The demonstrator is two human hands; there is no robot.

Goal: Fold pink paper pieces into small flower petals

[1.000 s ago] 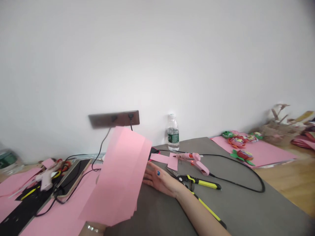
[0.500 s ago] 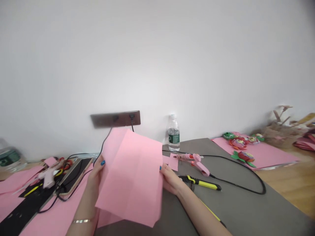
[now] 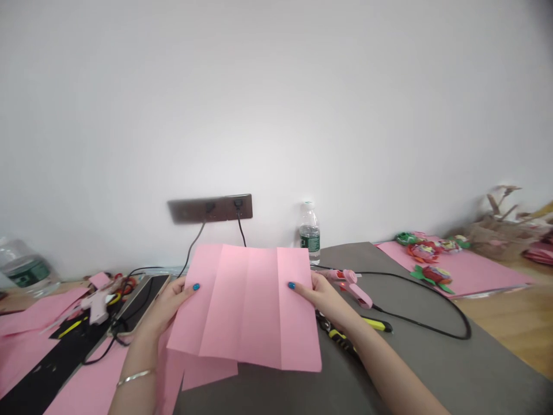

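Note:
A sheet of pink paper (image 3: 246, 308) with several vertical creases is held up above the grey mat, spread between both hands. My left hand (image 3: 175, 297) grips its left edge, thumb on the face towards me. On the right edge, my right hand (image 3: 317, 294) pinches the sheet the same way. Beneath it, another pink sheet (image 3: 207, 372) lies partly covered on the mat. A pink hot glue gun (image 3: 352, 283) rests just beyond my right hand. Yellow and black pliers (image 3: 339, 339) lie partly hidden under my right forearm, beside a yellow cutter knife (image 3: 378, 324).
A water bottle (image 3: 310, 233) stands against the wall near the power socket (image 3: 211, 208). To the right, paper flowers (image 3: 425, 252) sit on a pink sheet (image 3: 479, 271). On the left are a phone (image 3: 144, 302), a second glue gun (image 3: 97, 304), cables and another bottle (image 3: 28, 271).
The pink paper has swung from a tilted, bent position to a flatter one facing me, its creases now showing. Both hands still hold its sides, with the right thumb now over its front.

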